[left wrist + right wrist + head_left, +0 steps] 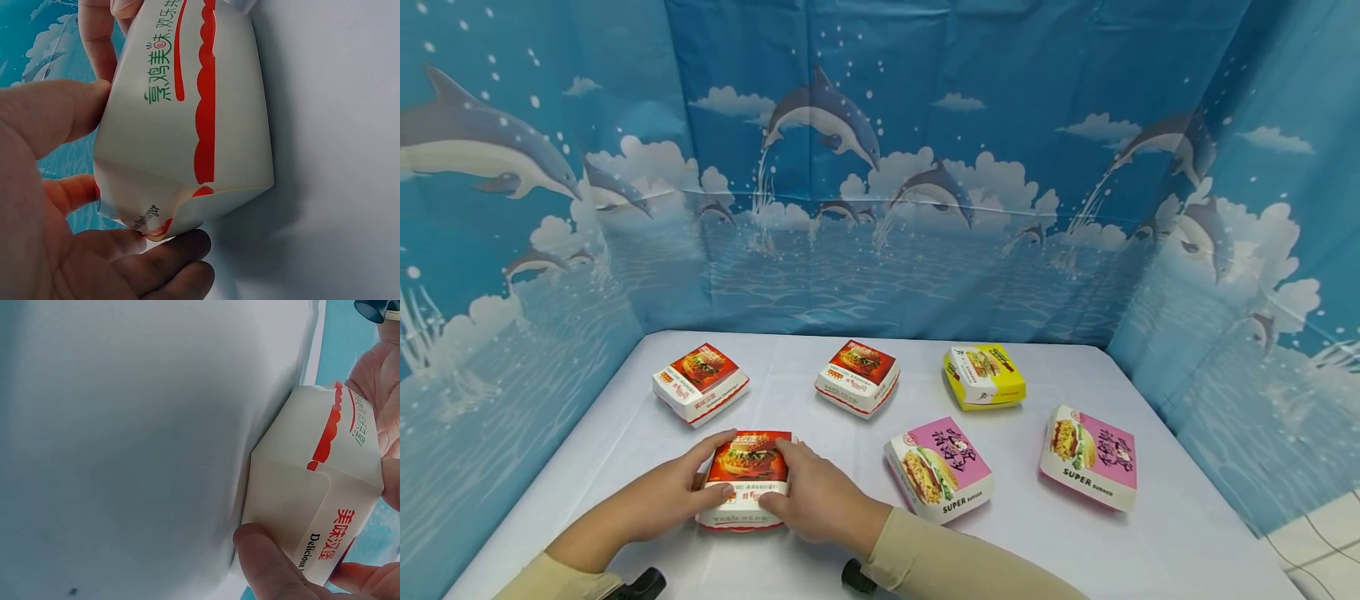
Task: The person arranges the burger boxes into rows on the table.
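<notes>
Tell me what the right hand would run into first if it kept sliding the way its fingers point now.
The right hand already grips the near red burger box, fingers pointing leftward and away. Going on, it would push that box into the left hand on its other side. Depth past there is unclear.

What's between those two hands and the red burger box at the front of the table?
Nothing visible. The left hand and the right hand already hold the red burger box from either side, fingers curled over its lid. The other boxes sit apart, farther back and to the right.
</notes>
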Motion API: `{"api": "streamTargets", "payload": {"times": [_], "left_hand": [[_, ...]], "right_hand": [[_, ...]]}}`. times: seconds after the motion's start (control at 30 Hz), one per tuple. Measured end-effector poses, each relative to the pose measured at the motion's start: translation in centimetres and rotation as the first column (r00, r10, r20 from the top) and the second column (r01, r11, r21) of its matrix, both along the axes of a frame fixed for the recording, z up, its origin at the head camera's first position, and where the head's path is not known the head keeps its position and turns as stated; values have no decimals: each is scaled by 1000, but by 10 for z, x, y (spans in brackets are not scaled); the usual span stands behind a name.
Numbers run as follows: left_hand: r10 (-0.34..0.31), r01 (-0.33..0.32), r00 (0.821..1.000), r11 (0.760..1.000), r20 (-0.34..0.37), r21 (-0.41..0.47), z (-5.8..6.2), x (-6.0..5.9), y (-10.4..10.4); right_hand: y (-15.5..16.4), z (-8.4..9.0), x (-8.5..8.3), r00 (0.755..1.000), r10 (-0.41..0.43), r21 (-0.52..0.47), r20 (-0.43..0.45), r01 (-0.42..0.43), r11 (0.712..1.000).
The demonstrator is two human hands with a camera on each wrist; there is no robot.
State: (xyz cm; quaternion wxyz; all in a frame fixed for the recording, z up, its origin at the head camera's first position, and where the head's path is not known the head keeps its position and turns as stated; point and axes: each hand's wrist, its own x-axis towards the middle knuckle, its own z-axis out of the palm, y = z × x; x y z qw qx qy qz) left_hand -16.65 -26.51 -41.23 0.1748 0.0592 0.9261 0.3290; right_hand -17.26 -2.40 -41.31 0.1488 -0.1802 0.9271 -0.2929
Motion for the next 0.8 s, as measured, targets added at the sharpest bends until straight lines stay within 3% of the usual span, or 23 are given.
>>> {"api": "streamTargets", "payload": {"times": [0.57, 0.8], "left_hand": [[-36, 35, 999, 999, -27, -40, 9, 0, -1], [-30, 32, 994, 999, -103, 12, 22, -1, -11]], "right_hand": [[4, 9, -4, 999, -21, 10, 31, 21, 1000], [8, 21, -8, 998, -48, 3, -32, 49, 999]]}}
